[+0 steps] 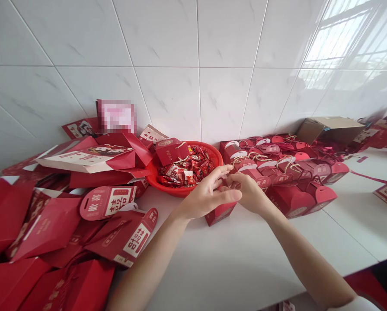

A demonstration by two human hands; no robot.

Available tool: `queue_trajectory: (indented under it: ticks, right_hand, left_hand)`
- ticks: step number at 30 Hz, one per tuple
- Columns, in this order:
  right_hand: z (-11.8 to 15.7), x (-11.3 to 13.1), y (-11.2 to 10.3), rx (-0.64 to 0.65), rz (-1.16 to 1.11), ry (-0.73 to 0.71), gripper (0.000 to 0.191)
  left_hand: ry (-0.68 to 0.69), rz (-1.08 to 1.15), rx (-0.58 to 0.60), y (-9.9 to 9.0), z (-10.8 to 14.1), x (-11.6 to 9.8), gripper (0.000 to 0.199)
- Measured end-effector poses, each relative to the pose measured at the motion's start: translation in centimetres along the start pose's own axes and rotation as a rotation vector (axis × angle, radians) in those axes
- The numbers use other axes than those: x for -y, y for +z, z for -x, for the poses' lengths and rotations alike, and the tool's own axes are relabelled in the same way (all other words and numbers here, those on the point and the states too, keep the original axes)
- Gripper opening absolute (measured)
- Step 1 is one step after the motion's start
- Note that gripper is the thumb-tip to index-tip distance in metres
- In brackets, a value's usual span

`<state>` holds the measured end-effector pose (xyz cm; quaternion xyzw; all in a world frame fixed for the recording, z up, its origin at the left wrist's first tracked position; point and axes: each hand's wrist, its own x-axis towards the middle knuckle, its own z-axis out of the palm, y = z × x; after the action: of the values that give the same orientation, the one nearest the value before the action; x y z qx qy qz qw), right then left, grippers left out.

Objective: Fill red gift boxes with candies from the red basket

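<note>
A small red box (219,213) stands on the white table just right of a red basket (170,191) of wrapped candies (196,166). My left hand (209,192) is over the box's left side, fingers stretched out and thumb apart, with nothing seen in it. Close against it, my right hand (245,190) bends its fingers over the top of the same box. Its fingertips are partly hidden behind my left hand, so what they hold, if anything, cannot be made out. A small red box (172,151) lies on the candies at the basket's back left.
Unfolded red boxes and bags (50,224) pile up on the left. Rows of closed red boxes with rope handles (290,201) fill the right side, before a brown cardboard box (332,125). A tiled wall (167,34) rises behind the table (245,263).
</note>
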<state>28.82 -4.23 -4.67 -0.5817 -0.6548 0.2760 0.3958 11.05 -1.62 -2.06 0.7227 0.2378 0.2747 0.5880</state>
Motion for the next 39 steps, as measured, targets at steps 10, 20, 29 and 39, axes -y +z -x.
queue_trajectory:
  ticks: [10, 20, 29, 39]
  right_hand:
    - [-0.2, -1.5, 0.1, -0.031, -0.129, 0.006, 0.025]
    - [0.0, -1.4, -0.7, 0.011, -0.228, 0.038, 0.024]
    - [-0.1, -2.0, -0.3, 0.057, -0.372, 0.048, 0.021]
    - [-0.1, -1.9, 0.3, 0.04, -0.515, 0.06, 0.032]
  left_hand:
    - [-0.236, -0.786, 0.008, -0.1, -0.5, 2.5, 0.1]
    - [-0.165, -0.864, 0.078, -0.1, -1.0, 2.6, 0.083]
    - [-0.207, -0.924, 0.096, 0.0, -2.0, 3.6, 0.053]
    - [-0.198, -0.943, 0.084, 0.2, -1.9, 3.3, 0.059]
